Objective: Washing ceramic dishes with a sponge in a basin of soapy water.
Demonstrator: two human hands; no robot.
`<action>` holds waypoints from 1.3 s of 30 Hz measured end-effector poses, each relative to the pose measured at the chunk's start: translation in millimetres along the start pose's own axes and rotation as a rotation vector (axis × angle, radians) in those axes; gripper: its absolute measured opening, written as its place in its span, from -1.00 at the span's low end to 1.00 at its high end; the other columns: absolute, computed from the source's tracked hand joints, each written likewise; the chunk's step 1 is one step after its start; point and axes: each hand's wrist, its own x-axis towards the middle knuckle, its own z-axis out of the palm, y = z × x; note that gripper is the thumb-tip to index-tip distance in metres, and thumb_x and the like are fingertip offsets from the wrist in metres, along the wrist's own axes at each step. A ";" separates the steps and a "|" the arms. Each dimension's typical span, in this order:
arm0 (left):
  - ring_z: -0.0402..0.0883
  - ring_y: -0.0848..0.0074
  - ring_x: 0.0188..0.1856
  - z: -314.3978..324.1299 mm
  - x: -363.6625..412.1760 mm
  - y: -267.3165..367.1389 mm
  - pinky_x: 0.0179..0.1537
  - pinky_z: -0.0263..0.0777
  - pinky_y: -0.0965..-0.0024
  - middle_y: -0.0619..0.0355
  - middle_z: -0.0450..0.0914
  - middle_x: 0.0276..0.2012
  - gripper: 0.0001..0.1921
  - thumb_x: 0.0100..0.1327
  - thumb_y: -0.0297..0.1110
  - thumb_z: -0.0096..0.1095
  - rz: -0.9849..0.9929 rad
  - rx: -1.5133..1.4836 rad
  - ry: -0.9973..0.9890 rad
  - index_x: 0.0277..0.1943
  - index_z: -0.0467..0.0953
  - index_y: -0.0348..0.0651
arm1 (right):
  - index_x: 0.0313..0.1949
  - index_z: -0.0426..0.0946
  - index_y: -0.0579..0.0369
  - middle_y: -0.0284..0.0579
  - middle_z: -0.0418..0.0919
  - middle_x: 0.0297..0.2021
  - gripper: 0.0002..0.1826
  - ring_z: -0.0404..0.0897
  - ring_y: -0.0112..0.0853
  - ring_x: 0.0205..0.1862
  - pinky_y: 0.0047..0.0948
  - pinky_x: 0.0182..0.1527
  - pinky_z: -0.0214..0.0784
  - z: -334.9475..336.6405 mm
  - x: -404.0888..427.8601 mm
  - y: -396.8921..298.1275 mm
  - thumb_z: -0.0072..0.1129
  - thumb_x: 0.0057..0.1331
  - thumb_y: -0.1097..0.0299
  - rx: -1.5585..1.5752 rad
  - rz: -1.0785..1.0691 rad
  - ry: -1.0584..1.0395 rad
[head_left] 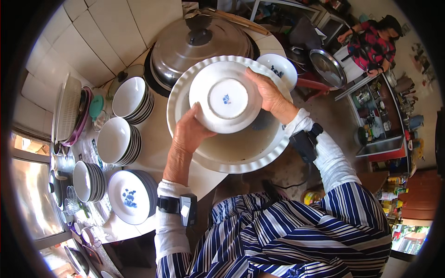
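Observation:
Both hands hold a white ceramic plate [226, 118] tilted up, its underside with a foot ring and a small blue mark facing me. My left hand [189, 133] grips the lower left rim, thumb on the underside. At the upper right rim is my right hand [269, 93], its fingers mostly hidden behind the plate. Below the plate stands a large white basin [240, 167] with a fluted rim, holding cloudy brownish water. Something dark and blurred lies in the water near the right hand. A white bowl with dark blue decoration [283, 66] sits just beyond the basin.
Stacked white bowls [114, 140] and blue-flowered plates [127, 198] line the counter at left. A large lidded metal wok [205, 38] is behind the basin. Plastic baskets [66, 111] lean by the tiled wall. Another person [372, 48] stands at upper right, near an open cabinet [379, 111].

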 end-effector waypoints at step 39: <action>0.44 0.39 -0.42 25.2 11.9 -27.5 -0.37 0.34 0.48 0.05 0.45 -0.43 -0.61 -0.33 -0.71 -0.08 0.060 -0.023 0.363 -0.27 0.37 -0.40 | -0.18 0.41 0.20 -0.03 0.43 -0.14 -0.72 0.39 -0.18 -0.05 -0.33 -0.02 0.22 69.2 -42.3 46.2 -0.06 0.19 0.29 -1.254 -0.773 -0.311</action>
